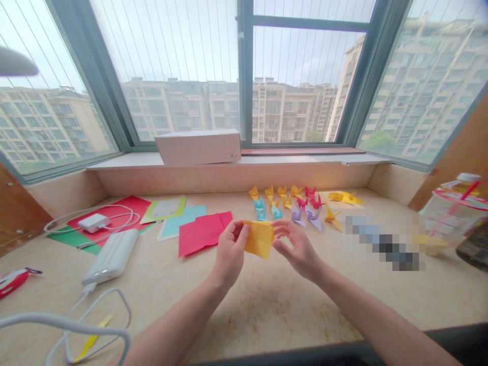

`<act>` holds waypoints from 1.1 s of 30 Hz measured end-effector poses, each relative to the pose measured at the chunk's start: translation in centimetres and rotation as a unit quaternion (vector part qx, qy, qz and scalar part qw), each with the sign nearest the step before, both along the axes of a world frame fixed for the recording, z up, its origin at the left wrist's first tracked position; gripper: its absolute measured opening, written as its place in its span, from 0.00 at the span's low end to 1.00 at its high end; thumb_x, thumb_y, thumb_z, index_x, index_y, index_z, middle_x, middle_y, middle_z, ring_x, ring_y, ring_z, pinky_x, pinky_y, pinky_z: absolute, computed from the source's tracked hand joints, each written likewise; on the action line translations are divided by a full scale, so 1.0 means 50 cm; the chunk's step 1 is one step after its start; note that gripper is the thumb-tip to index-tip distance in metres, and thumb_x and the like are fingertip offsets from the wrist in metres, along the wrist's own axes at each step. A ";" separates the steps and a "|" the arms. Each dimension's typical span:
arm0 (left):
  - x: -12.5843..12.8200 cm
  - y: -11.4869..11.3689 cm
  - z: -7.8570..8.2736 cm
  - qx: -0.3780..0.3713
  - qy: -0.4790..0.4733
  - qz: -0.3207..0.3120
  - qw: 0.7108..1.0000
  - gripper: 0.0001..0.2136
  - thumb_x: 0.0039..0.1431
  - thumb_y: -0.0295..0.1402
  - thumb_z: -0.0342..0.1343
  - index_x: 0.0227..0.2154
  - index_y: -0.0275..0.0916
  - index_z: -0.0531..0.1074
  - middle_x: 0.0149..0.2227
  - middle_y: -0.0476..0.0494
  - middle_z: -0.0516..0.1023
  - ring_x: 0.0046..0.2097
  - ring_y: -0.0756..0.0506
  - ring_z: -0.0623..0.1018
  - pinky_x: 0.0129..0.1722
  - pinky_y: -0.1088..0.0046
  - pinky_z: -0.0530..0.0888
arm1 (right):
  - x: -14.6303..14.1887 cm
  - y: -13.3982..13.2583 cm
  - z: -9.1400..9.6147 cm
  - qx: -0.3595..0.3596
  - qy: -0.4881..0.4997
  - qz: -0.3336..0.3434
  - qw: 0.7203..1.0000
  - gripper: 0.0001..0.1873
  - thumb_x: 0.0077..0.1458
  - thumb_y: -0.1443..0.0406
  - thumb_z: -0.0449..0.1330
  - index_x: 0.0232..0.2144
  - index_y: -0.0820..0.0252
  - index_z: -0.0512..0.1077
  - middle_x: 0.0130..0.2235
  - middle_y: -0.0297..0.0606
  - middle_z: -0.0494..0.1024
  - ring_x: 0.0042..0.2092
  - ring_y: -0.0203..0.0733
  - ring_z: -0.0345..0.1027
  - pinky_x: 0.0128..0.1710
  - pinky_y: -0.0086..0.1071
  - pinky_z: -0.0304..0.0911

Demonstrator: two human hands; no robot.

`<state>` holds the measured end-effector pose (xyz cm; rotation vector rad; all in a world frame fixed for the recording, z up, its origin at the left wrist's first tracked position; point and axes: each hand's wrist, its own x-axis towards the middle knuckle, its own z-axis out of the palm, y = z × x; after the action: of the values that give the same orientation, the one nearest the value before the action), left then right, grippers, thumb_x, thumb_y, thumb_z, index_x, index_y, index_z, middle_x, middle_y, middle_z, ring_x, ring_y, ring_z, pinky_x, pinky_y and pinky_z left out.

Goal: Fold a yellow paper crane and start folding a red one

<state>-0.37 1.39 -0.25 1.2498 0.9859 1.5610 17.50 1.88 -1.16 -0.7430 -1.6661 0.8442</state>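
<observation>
A folded sheet of yellow origami paper [259, 243] is held up in front of me, creased, with its lower edge above the table. My left hand [231, 249] is closed on its left side, thumb in front and the other fingers curled behind. At its right edge is my right hand [295, 246], fingers curved and fingertips on the paper's upper right corner. Behind the hands stand several folded paper cranes: yellow ones [282, 192], red ones [315, 201], light blue ones [260, 208] and lilac ones [312, 216].
Red paper sheets [204, 235] lie left of my hands, near light blue paper [182, 222] and a yellow-green pack [163, 208]. Further left are a white power bank [110, 256], a charger [93, 222] and cables. A plastic cup [444, 218] stands right. A white box [198, 147] rests on the sill.
</observation>
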 end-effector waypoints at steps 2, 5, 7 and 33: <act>0.002 -0.005 0.001 0.009 0.020 -0.005 1.000 0.14 0.58 0.42 0.59 0.38 0.35 0.72 0.35 0.42 0.80 0.37 0.45 0.79 0.36 0.73 0.73 | -0.007 0.002 -0.002 -0.007 0.005 -0.032 0.999 0.18 0.54 0.59 0.65 0.46 0.54 0.67 0.43 0.38 0.76 0.39 0.40 0.70 0.41 0.35 0.67; 0.003 -0.011 0.002 0.017 0.042 -0.034 0.998 0.12 0.58 0.40 0.58 0.37 0.36 0.72 0.35 0.43 0.80 0.38 0.45 0.79 0.36 0.73 0.74 | -0.012 0.009 -0.005 -0.014 0.013 -0.050 0.999 0.16 0.57 0.61 0.62 0.47 0.54 0.67 0.38 0.36 0.78 0.36 0.39 0.70 0.39 0.34 0.66; 0.001 -0.012 0.002 0.024 0.066 -0.049 0.996 0.11 0.57 0.39 0.59 0.37 0.36 0.71 0.35 0.43 0.80 0.38 0.45 0.79 0.37 0.74 0.74 | -0.009 0.014 -0.006 -0.010 0.016 -0.056 0.998 0.16 0.57 0.61 0.61 0.48 0.55 0.67 0.35 0.35 0.78 0.35 0.40 0.70 0.39 0.35 0.66; 0.000 -0.013 -0.007 0.017 0.166 -0.157 0.973 0.18 0.63 0.46 0.52 0.33 0.33 0.73 0.26 0.44 0.77 0.26 0.48 0.77 0.26 0.75 0.73 | 0.035 0.020 0.021 0.025 -0.121 -0.055 0.991 0.14 0.59 0.58 0.60 0.44 0.56 0.77 0.34 0.37 0.81 0.34 0.43 0.73 0.37 0.35 0.67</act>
<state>-0.37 0.72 -0.59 1.6397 0.9120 1.1506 19.27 2.90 -0.12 -0.9228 -1.8349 0.6532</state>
